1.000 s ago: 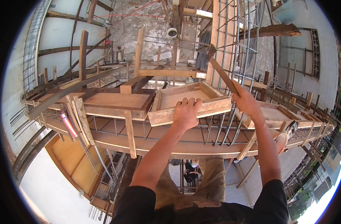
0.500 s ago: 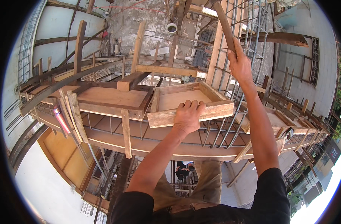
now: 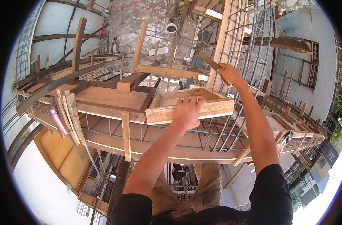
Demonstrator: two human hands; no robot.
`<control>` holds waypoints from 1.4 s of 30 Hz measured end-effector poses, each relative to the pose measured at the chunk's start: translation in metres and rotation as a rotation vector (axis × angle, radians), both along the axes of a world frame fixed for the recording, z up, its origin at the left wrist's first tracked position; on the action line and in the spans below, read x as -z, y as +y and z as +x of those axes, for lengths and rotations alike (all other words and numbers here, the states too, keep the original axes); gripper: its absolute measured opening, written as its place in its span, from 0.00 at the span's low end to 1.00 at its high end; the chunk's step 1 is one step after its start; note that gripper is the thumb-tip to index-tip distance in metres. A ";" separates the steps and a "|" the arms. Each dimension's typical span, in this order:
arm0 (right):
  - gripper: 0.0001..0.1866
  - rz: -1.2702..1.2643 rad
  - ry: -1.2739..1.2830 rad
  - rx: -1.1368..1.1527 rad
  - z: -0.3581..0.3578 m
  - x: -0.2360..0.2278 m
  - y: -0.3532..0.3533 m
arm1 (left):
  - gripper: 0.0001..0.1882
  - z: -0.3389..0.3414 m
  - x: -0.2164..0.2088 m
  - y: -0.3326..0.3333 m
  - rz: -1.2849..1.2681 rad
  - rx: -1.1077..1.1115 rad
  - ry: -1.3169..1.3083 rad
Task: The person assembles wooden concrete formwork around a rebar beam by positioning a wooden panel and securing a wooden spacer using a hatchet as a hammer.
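My left hand grips the near board of a shallow wooden formwork panel, its fingers curled over the top edge. The panel is a plywood sheet framed with timber, sitting tilted at the middle of the beam. My right hand is wrapped round the wooden handle of a hammer, held up beyond the panel's far right corner. The hammer's head points away to the far left, above the panel's far side. A second framed plywood panel lies just left of the held one.
Upright steel rebar rises beside a tall plank at the far right. A timber block rests on the left panel. A red and white tube stands by loose wood strips. A white bucket sits far below.
My right hand has swung the hammer down and left from its raised position. The panel's far edge has dipped slightly, while my left hand keeps its grip.
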State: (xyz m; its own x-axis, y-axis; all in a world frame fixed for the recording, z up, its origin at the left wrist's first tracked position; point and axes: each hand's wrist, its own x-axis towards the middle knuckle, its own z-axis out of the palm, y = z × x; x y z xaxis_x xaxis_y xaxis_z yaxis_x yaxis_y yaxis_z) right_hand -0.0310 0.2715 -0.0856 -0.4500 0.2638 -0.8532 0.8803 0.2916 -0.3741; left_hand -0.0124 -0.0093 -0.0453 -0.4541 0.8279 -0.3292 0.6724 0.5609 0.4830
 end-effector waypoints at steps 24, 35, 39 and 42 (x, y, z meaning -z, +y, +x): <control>0.28 0.245 0.040 0.206 0.160 0.005 -0.090 | 0.32 0.021 -0.006 -0.030 -0.043 0.291 0.121; 0.29 0.157 0.312 0.496 0.090 0.011 -0.077 | 0.32 0.027 -0.021 0.011 -0.186 0.138 0.023; 0.29 0.120 0.405 0.587 0.075 -0.001 -0.080 | 0.34 0.022 -0.019 0.012 -0.165 0.098 -0.001; 0.28 0.083 0.489 0.586 0.082 -0.005 -0.081 | 0.34 0.015 -0.015 -0.002 -0.152 0.071 -0.007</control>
State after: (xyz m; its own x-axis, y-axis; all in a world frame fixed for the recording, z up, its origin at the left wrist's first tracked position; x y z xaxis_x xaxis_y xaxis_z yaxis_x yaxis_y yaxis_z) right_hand 0.0507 0.1906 -0.0810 -0.5383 0.6298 -0.5600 0.6397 -0.1273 -0.7580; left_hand 0.0025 -0.0111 -0.0305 -0.3934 0.7982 -0.4561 0.7100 0.5790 0.4009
